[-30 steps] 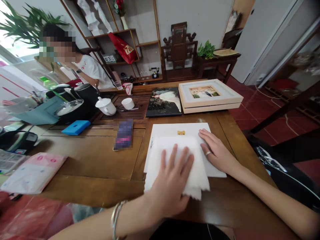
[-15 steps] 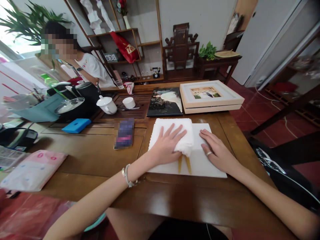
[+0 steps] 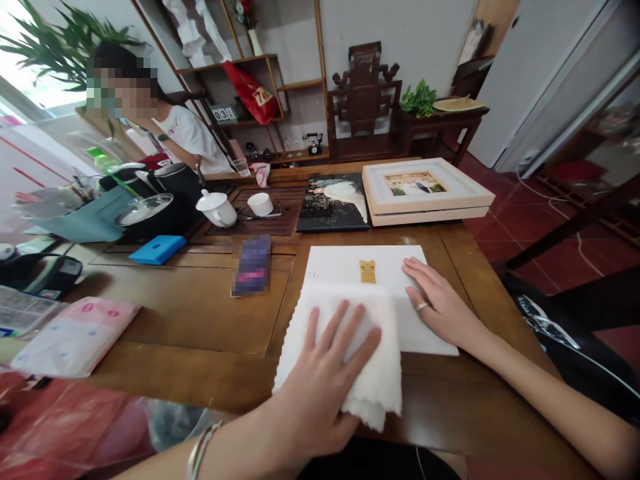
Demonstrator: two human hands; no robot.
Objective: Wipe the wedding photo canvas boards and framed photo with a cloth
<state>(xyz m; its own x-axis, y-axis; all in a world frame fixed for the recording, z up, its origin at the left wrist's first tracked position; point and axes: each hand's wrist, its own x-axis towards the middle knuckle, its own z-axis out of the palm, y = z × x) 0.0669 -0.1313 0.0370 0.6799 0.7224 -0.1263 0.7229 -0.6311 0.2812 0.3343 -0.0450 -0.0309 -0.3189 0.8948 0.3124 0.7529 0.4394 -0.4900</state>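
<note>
My left hand (image 3: pixel 320 380) presses flat, fingers spread, on the soft white folded cloth (image 3: pixel 345 353). My right hand (image 3: pixel 440 307) lies open, steadying the stiff white rectangular board (image 3: pixel 390 267). The cloth looks limp and light; best gripped at its edges.

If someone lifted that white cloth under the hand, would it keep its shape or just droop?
Probably droop: the white cloth already sags over the table edge near the left hand. Likely light, since its scalloped edge looks thin. It may slide easily on the white board beneath.

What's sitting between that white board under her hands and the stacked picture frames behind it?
In the head view, only bare wooden table lies between the white board and the stacked frames.
</note>
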